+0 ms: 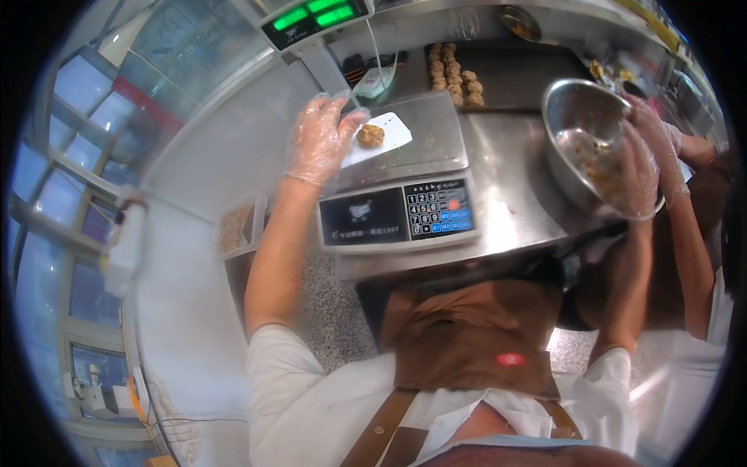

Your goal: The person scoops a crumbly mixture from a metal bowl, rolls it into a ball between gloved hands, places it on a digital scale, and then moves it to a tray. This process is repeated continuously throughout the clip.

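My left hand (322,135), in a clear plastic glove, hovers at the left side of a digital scale (426,131). Its thumb and fingers are apart with nothing between them. Beside the thumb, a lumpy brown ball (370,136) of dough or filling rests on a white sheet (397,129) on the weighing plate. My right hand (639,169), also gloved, is at the right side of a tilted steel mixing bowl (557,143). Its fingertips are partly hidden, so whether it holds anything is unclear. Bits of mixture (598,157) cling inside the bowl.
A dark baking tray (525,76) at the back carries rows of similar balls (446,70). A co-worker's gloved hand (662,143) is close beside my right hand at the bowl. The scale's lit display (318,20) stands on a post behind. A steel table (508,169) supports these things.
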### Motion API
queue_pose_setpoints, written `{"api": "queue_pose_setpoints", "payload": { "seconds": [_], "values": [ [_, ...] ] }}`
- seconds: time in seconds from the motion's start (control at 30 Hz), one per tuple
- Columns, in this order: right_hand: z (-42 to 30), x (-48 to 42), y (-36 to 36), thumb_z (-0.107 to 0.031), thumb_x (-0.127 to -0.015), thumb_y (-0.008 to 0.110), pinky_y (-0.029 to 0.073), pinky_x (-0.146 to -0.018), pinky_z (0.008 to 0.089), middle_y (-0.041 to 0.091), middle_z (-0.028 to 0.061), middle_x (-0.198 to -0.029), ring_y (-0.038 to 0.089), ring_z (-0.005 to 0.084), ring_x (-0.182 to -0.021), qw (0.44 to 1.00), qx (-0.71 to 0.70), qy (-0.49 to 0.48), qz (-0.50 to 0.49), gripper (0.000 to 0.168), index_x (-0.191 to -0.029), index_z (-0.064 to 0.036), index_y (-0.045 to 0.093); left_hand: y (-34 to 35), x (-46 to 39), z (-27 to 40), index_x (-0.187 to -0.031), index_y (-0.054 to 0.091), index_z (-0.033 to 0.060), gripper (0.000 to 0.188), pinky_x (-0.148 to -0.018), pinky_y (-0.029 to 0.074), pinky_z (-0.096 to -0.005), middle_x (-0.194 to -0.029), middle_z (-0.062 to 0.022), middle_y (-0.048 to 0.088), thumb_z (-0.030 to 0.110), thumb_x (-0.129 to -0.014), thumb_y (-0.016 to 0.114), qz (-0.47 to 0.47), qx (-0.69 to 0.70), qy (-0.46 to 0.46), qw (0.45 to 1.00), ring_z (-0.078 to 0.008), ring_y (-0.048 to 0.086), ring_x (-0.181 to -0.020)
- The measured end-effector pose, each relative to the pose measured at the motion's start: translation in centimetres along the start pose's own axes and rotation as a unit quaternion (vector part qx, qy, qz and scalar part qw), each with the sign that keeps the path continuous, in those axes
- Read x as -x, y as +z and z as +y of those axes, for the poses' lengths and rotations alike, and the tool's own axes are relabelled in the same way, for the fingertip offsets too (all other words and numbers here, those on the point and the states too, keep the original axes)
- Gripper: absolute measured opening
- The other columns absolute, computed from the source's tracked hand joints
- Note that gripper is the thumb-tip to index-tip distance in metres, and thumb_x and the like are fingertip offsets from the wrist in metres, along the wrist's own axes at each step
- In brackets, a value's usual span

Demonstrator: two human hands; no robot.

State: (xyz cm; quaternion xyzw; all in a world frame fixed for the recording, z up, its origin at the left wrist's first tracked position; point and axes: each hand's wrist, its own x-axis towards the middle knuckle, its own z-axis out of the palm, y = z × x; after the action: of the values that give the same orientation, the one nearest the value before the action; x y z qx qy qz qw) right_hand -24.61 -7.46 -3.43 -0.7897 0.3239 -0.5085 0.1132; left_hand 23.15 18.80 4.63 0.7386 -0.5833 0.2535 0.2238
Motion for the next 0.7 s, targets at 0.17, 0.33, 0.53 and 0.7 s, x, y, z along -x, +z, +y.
{"api": "queue_pose_setpoints", "payload": {
  "seconds": [0.17, 0.33, 0.53, 0.7],
  "values": [
    [0.5, 0.0, 0.0, -0.016, -0.105, 0.057, 0.045, -0.105, 0.0329, 0.065, 0.0153, -0.133, 0.06, 0.0227, -0.123, 0.999, 0.005, -0.028, 0.016, 0.033, -0.131, 0.003, 0.065, 0.2, 0.3, -0.3, -0.125, 0.069, 0.005, 0.059, -0.103, 0.048, -0.049, -0.131, -0.0277, 0.061, 0.056, -0.097, 0.059, -0.011, 0.0, -0.003, 1.0, -0.0433, 0.058, -0.122],
    [0.5, 0.5, 0.0, -0.016, -0.105, 0.058, 0.046, -0.104, 0.0321, 0.067, 0.0146, -0.13, 0.061, 0.0215, -0.121, 1.0, 0.003, -0.008, 0.01, 0.033, -0.131, 0.002, 0.065, -0.2, 0.3, -0.2, -0.132, 0.066, 0.0069, 0.052, -0.11, 0.044, -0.0467, -0.138, -0.0267, 0.057, 0.048, -0.101, 0.058, -0.055, 0.021, -0.033, 0.998, -0.0418, 0.054, -0.131],
    [0.6, 0.8, -0.2, -0.019, -0.105, 0.058, 0.046, -0.104, 0.0321, 0.069, 0.0134, -0.126, 0.062, 0.0206, -0.119, 0.999, 0.035, -0.001, -0.002, 0.034, -0.13, 0.002, 0.066, 0.7, 0.5, -2.0, -0.132, 0.066, 0.0064, 0.052, -0.111, 0.043, -0.046, -0.137, -0.0251, 0.058, 0.047, -0.1, 0.06, -0.039, 0.019, -0.039, 0.998, -0.0395, 0.054, -0.13],
    [-0.4, 0.5, -1.0, -0.02, -0.105, 0.058, 0.045, -0.105, 0.0317, 0.068, 0.0126, -0.129, 0.062, 0.021, -0.121, 0.998, 0.055, -0.019, 0.013, 0.033, -0.128, 0.001, 0.067, 0.9, 0.2, -2.0, -0.135, 0.064, 0.0062, 0.058, -0.113, 0.04, -0.0455, -0.141, -0.024, 0.056, 0.048, -0.095, 0.066, -0.063, 0.048, -0.052, 0.996, -0.0384, 0.052, -0.134]
  ]
}}
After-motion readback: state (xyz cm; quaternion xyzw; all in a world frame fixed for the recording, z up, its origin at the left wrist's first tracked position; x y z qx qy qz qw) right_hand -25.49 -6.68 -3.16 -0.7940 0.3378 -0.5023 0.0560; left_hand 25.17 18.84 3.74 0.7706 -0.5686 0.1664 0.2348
